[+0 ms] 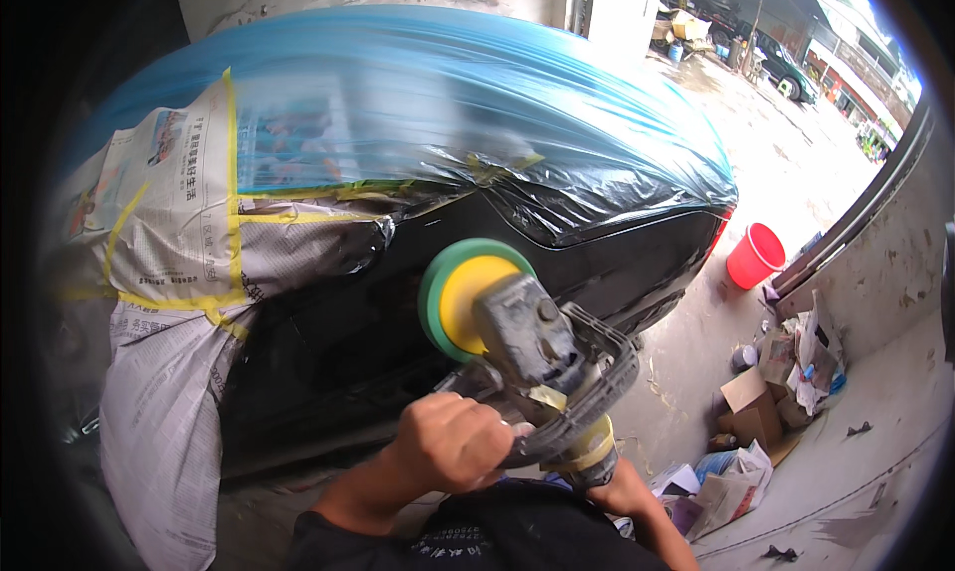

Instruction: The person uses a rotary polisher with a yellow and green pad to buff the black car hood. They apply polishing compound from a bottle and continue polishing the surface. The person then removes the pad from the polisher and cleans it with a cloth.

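Note:
A dusty car polisher (pixel 529 330) is held up in front of a black car panel (pixel 318 367). Its round pad (pixel 430 302), green with a yellow middle, faces the panel and appears to be against it. My left hand (pixel 453 442) is closed around the polisher's side handle. On the rear of the body, near yellow tape, my right hand (pixel 619 486) is wrapped round the grip, its fingers partly hidden. Blue plastic film (pixel 398 54) covers the car's upper part. Newspaper (pixel 169 193) edged with yellow tape (pixel 235 173) masks the left side.
A red bucket (pixel 756 257) stands on the floor beyond the car's right end. Along the right wall (pixel 875 452) lie a cardboard box (pixel 752 409) and crumpled paper (pixel 726 491). Outside the wide doorway, a dark vehicle (pixel 781 64) is parked.

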The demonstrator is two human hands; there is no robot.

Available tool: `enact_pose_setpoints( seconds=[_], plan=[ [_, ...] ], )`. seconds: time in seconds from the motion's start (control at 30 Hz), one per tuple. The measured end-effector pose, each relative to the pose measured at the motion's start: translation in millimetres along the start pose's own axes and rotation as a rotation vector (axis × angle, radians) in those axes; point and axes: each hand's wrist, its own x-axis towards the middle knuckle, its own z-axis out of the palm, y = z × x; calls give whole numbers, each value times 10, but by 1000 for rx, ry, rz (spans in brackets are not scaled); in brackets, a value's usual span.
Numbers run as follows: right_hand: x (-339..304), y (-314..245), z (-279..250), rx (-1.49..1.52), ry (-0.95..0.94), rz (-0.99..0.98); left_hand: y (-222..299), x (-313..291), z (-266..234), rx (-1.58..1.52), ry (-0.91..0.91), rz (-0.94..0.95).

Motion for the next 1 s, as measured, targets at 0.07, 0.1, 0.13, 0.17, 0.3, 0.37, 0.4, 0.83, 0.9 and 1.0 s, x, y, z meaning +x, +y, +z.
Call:
enact_pose_setpoints(
  seconds=[0.07,0.1,0.13,0.17,0.3,0.37,0.4,0.83,0.9,1.0],
  plan=[
    [7,13,-15,56,3,102,-58,75,38,-22,53,29],
    [15,19,-6,84,-3,151,-61,133,95,-26,51,40],
    [-14,-6,-25,98,1,154,-52,173,164,-33,55,44],
    [-40,-23,-26,116,2,156,-39,200,235,-59,19,49],
    [-175,157,-74,80,-34,167,90,187,305,-67,-33,33],
    [-120,26,-57,-20,8,14,85,82,175,-41,-42,12],
    [-56,-100,-54,-72,20,-63,90,37,73,-12,-47,5],
    [308,1294,-572,242,80,55,297,700,1429,-86,-123,-57],
    [337,1501,-538,284,81,48,339,711,1578,-97,-146,-50],
    [434,1703,-263,300,104,21,398,471,1674,-112,-196,-17]
  ],
)
